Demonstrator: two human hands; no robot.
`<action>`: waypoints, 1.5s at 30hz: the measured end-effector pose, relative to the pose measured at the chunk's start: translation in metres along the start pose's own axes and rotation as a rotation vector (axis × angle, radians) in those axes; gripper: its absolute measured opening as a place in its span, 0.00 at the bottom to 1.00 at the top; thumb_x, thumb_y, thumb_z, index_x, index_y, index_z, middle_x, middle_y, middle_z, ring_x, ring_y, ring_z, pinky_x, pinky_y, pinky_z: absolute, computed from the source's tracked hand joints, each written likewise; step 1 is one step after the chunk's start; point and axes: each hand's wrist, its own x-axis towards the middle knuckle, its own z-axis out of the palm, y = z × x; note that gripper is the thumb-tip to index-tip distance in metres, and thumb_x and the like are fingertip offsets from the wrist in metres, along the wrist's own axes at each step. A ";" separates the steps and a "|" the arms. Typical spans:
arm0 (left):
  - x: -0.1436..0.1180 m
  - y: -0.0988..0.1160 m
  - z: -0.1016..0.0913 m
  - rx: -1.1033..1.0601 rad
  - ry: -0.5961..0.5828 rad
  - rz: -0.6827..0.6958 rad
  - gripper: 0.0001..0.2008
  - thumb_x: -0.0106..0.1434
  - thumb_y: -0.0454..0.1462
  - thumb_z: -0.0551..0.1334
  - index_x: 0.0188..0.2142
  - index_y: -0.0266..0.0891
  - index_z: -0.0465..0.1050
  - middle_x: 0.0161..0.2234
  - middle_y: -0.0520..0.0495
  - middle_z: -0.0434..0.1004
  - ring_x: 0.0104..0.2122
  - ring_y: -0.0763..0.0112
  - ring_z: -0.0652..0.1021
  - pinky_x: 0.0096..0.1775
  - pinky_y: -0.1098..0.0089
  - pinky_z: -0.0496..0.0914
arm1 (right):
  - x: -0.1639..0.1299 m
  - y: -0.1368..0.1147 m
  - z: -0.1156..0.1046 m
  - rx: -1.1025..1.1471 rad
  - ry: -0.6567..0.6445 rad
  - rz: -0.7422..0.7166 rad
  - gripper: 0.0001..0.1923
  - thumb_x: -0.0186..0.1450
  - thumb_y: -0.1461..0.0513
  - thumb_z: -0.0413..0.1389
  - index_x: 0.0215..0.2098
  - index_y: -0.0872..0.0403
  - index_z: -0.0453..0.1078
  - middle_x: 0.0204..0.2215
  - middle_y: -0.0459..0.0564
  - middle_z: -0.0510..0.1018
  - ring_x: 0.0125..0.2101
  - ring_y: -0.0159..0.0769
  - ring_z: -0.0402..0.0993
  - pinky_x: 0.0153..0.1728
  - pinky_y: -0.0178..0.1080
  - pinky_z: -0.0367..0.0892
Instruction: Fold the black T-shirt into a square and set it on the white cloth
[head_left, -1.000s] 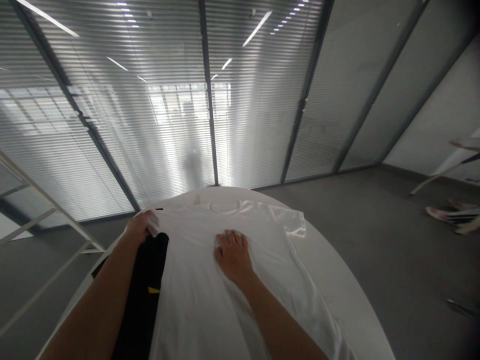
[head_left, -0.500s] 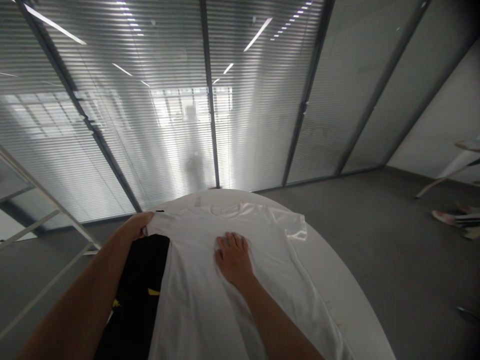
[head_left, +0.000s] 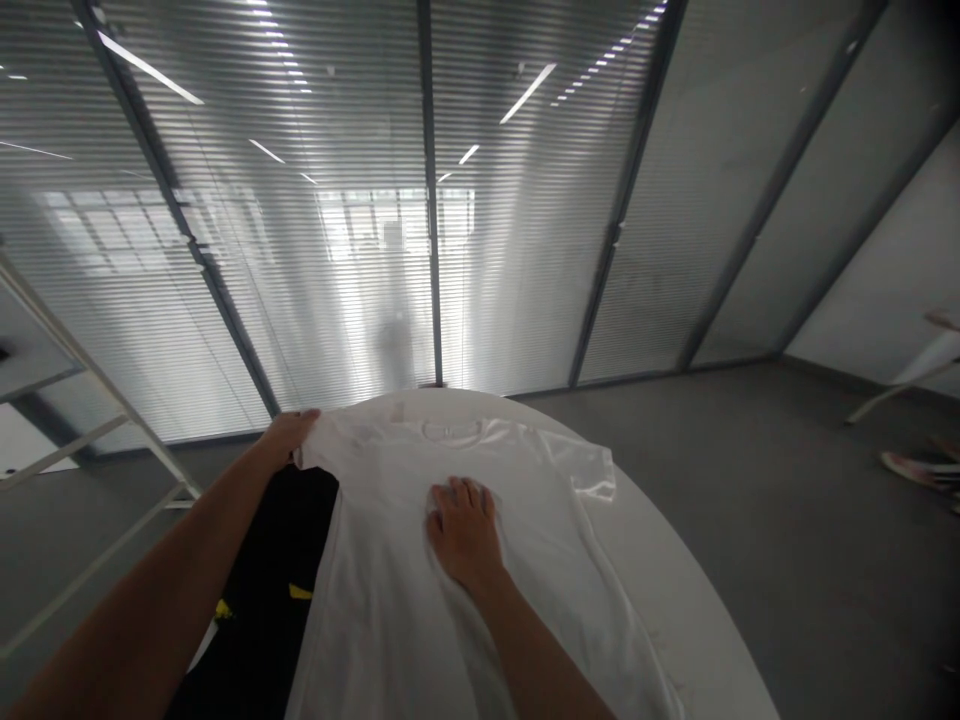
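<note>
L hand (head_left: 289, 432) sleeve (head_left: 319, 440) pulled outward

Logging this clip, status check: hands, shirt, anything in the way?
Left hand pinching sleeve of white T-shirt. Right hand flat on its chest. Black garment beside it, partly under the left edge.

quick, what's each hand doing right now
Left hand: closed on the left sleeve of the white t-shirt.
Right hand: open, palm flat on the t-shirt's chest, holding nothing.
</note>
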 end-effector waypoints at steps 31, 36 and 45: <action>-0.080 0.004 0.085 0.783 -0.124 0.812 0.23 0.70 0.43 0.46 0.54 0.36 0.71 0.53 0.39 0.75 0.56 0.59 0.71 0.59 0.58 0.60 | 0.000 0.001 0.001 0.041 0.015 -0.014 0.23 0.68 0.54 0.49 0.60 0.47 0.64 0.62 0.54 0.64 0.62 0.48 0.53 0.62 0.55 0.38; -0.090 -0.040 0.086 1.001 -0.217 0.877 0.27 0.69 0.47 0.48 0.65 0.43 0.61 0.65 0.41 0.61 0.64 0.54 0.61 0.62 0.52 0.56 | 0.000 0.001 0.000 0.050 0.026 -0.008 0.21 0.69 0.54 0.47 0.58 0.46 0.65 0.61 0.54 0.64 0.62 0.47 0.53 0.62 0.55 0.39; -0.098 -0.053 0.091 1.099 -0.247 0.809 0.32 0.67 0.51 0.49 0.68 0.46 0.53 0.69 0.43 0.50 0.67 0.51 0.53 0.62 0.46 0.49 | 0.000 0.002 0.001 0.052 0.038 -0.012 0.20 0.69 0.54 0.48 0.58 0.46 0.65 0.61 0.54 0.65 0.62 0.47 0.53 0.62 0.54 0.38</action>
